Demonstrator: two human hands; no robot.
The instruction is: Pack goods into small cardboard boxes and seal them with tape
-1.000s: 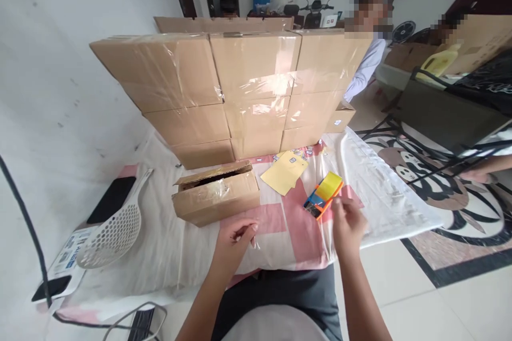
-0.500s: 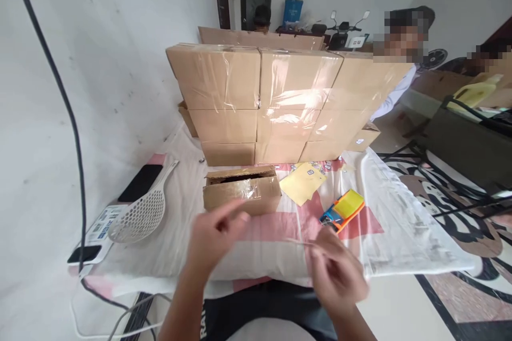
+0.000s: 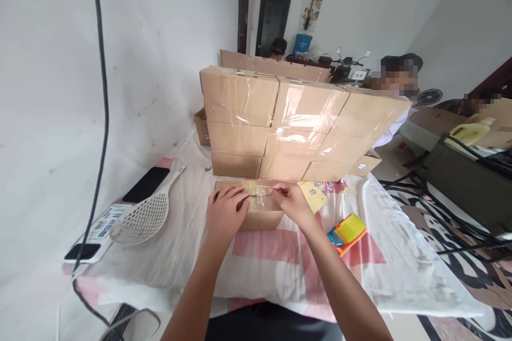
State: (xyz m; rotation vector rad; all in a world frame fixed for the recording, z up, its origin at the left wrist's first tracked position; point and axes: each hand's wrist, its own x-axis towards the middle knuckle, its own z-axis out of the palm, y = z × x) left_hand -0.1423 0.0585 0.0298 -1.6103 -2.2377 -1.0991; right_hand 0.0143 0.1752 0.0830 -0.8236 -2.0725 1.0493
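Observation:
A small cardboard box with clear tape across its top sits in front of the stacked cartons. My left hand lies over the left part of its top, fingers spread on the cardboard. At the right side of the top, my right hand has its fingers pinched at the tape; what is between the fingertips is too small to make out. The lid flaps lie down under both hands. Just right of the box are yellow sheets with small stickers.
Taped cartons rise behind the box. A white strainer, a black phone and a white device lie left. An orange and yellow tape cutter-like object lies right. A person is beyond the cartons.
Both hands have moved forward from the near side onto the box. The box flaps, earlier slightly raised, are now down. The camera view has shifted.

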